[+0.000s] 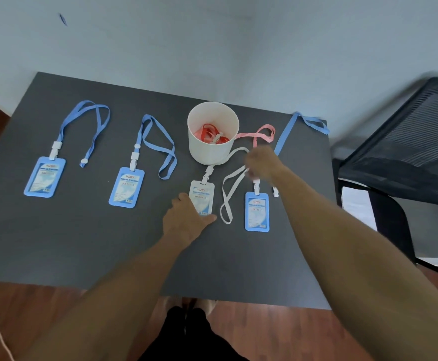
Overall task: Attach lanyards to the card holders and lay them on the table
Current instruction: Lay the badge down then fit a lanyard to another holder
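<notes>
Head view: your left hand (186, 220) lies flat, fingers straight, on the white card holder (202, 196) on the table (82, 243); your blurred right hand (262, 162) meets the white lanyard (228, 194) beside the cup (212, 149), grip unreadable.

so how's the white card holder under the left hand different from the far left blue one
The white plastic card holder has a white frame and a white lanyard; the far-left blue plastic card holder has a blue frame and a blue lanyard. The white one is partly covered by the left hand resting on it, while the blue one lies untouched. Both lie flat on the dark grey table, clipped to lanyards, with similar printed inserts.
</notes>
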`<state>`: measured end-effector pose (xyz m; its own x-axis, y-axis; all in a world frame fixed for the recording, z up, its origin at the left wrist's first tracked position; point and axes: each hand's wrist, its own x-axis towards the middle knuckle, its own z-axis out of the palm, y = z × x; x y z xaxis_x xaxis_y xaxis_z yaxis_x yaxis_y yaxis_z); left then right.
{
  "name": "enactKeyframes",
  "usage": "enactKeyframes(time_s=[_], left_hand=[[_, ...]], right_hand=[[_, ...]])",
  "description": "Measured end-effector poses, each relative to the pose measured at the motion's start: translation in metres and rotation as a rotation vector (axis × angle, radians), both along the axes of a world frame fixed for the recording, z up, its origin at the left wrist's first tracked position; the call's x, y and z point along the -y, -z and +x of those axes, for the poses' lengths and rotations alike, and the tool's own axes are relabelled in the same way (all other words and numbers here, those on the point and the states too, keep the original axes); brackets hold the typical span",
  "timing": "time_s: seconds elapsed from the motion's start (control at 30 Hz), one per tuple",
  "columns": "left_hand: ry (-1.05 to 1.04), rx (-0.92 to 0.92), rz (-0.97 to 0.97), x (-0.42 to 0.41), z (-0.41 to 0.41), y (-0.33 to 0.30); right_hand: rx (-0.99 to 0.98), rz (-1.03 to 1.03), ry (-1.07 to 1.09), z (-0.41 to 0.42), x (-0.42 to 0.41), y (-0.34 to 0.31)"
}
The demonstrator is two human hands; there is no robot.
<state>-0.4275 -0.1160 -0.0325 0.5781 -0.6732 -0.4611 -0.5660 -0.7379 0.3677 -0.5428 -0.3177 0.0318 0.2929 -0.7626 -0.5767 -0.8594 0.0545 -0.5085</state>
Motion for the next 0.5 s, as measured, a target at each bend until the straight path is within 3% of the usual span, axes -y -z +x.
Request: enactKeyframes(time_s=[0.03, 0.17, 0.33, 0.5], left_hand=[[-0.003, -0.003, -0.001, 0.001, 0.000, -0.001], [-0.034, -0.018, 0.030, 0.003, -0.001, -0.001], [-0.061, -0.052, 0.022, 0.002, 0.000, 0.006], [-0.065, -0.078, 0.045, 0.004, 0.005, 0.010]], right_hand=[[-0.082, 0.028, -0.081, -0.003, -0.010, 0.007], [-0.026, 0.102, 0.118, -0.003, -0.050, 0.039], [0.012, -0.120, 0.203, 0.022, -0.065, 0.060], [-0.113, -0.241, 0.152, 0.031, -0.043, 0.060]])
